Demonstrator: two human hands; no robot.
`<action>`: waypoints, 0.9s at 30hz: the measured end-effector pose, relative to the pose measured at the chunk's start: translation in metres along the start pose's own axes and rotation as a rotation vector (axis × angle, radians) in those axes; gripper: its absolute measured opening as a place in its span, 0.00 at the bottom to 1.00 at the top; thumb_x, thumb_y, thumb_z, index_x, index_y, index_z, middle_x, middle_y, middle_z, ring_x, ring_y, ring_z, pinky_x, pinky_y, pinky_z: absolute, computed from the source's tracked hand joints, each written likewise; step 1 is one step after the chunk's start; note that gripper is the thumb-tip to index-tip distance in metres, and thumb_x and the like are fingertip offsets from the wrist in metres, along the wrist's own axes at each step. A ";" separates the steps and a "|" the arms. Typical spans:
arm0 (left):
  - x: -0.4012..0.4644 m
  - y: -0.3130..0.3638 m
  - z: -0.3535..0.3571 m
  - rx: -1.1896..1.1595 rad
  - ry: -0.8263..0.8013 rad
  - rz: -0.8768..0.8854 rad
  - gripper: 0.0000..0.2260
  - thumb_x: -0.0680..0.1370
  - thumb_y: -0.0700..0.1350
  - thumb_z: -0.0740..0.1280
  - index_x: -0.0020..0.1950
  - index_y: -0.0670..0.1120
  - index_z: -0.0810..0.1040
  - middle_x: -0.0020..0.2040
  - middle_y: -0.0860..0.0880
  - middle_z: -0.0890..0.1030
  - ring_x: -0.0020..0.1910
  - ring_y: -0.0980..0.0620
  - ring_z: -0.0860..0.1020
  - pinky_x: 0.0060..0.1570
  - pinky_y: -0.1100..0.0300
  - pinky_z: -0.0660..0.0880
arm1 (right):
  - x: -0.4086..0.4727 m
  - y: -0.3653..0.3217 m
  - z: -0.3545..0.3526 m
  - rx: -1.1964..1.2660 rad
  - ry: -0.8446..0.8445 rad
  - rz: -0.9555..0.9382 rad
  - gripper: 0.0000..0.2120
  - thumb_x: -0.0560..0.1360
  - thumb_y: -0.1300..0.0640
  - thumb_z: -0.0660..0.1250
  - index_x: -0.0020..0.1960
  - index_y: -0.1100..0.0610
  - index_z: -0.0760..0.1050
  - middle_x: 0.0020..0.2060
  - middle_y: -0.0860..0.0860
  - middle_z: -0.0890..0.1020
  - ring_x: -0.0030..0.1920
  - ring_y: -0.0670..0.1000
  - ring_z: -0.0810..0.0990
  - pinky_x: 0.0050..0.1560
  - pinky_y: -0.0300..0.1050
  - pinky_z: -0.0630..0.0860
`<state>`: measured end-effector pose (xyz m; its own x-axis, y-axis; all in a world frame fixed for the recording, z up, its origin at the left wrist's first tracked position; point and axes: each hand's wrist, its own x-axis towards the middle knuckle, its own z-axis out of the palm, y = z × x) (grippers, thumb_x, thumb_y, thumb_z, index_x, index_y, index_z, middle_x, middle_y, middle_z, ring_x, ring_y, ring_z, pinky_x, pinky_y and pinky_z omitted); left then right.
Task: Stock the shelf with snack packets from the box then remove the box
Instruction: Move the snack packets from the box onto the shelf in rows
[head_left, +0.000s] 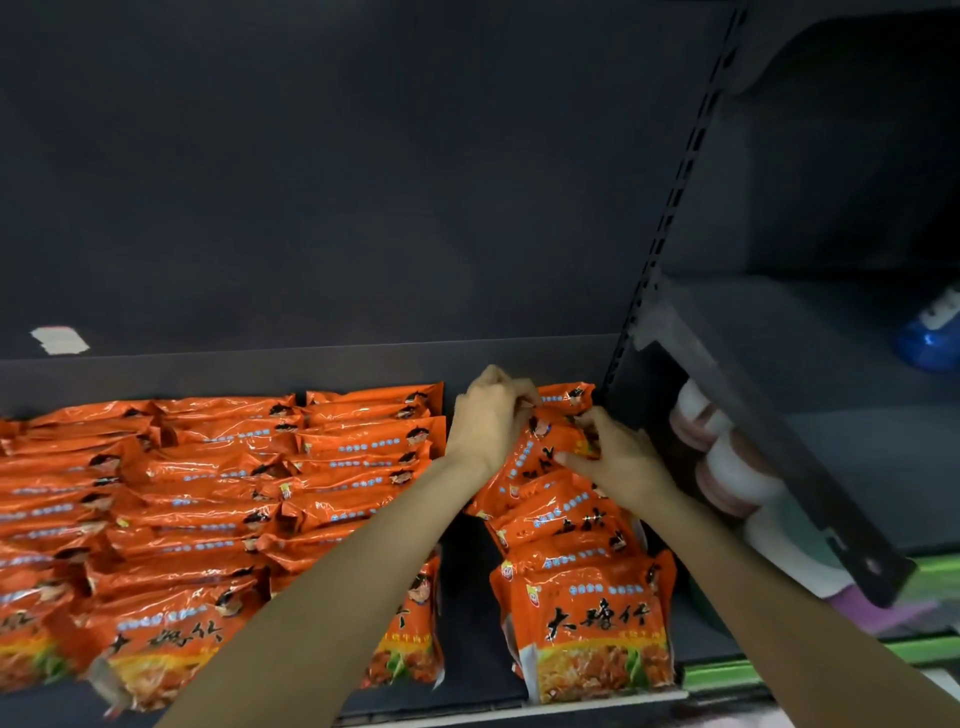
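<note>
— Head view, item one: shelf (467, 613), dark, carrying orange snack packets (218, 499) in packed rows on the left, with a separate single file on the right (576, 561) running back to the rear wall.

— And the hands?

— Left hand (491, 421), fingers curled on the top edge of one packet (545, 452) at the back of the right file. Right hand (621, 460), pinching the same packet on its right side. Both are holding it; neither is spread wide.

— The box?

— Not in view. Cannot say where it stands.

— Other entries?

— White tubs (727, 467) on the neighbouring shelf under a slanted bracket; a blue item (930, 338) far right; a pale label (60, 340) on the back panel.

— Handling note?

— My judgement: seat the packet upright against the one behind, printed face forward, edges squared to the file, and let go only once it stands unaided. The film looks slippery, so the file may topple toward the gap on its left.
</note>
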<state>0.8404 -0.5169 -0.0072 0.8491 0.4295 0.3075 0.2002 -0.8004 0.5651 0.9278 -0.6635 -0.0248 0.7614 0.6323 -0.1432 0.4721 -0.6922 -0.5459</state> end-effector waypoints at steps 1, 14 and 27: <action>0.001 0.003 -0.001 -0.026 -0.033 0.032 0.11 0.77 0.38 0.65 0.57 0.48 0.79 0.55 0.45 0.76 0.53 0.47 0.78 0.55 0.56 0.76 | 0.001 -0.002 0.000 -0.019 0.013 0.015 0.26 0.72 0.44 0.68 0.65 0.50 0.64 0.64 0.50 0.72 0.66 0.53 0.71 0.71 0.58 0.61; -0.013 -0.022 0.016 -0.153 -0.270 -0.232 0.29 0.72 0.44 0.73 0.70 0.46 0.65 0.68 0.45 0.69 0.68 0.47 0.68 0.69 0.54 0.66 | 0.022 -0.007 0.001 -0.003 0.232 -0.010 0.09 0.77 0.59 0.63 0.57 0.55 0.75 0.56 0.52 0.79 0.57 0.53 0.78 0.51 0.45 0.76; 0.005 -0.019 0.013 -0.007 -0.271 -0.069 0.24 0.72 0.44 0.72 0.66 0.49 0.72 0.64 0.48 0.76 0.64 0.48 0.74 0.65 0.47 0.70 | 0.013 0.006 -0.007 0.236 0.209 0.047 0.26 0.74 0.60 0.67 0.68 0.48 0.63 0.63 0.53 0.72 0.62 0.54 0.74 0.60 0.53 0.74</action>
<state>0.8474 -0.5050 -0.0269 0.9335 0.3548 0.0528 0.2595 -0.7695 0.5835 0.9432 -0.6621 -0.0242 0.8665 0.4991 -0.0131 0.3368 -0.6038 -0.7225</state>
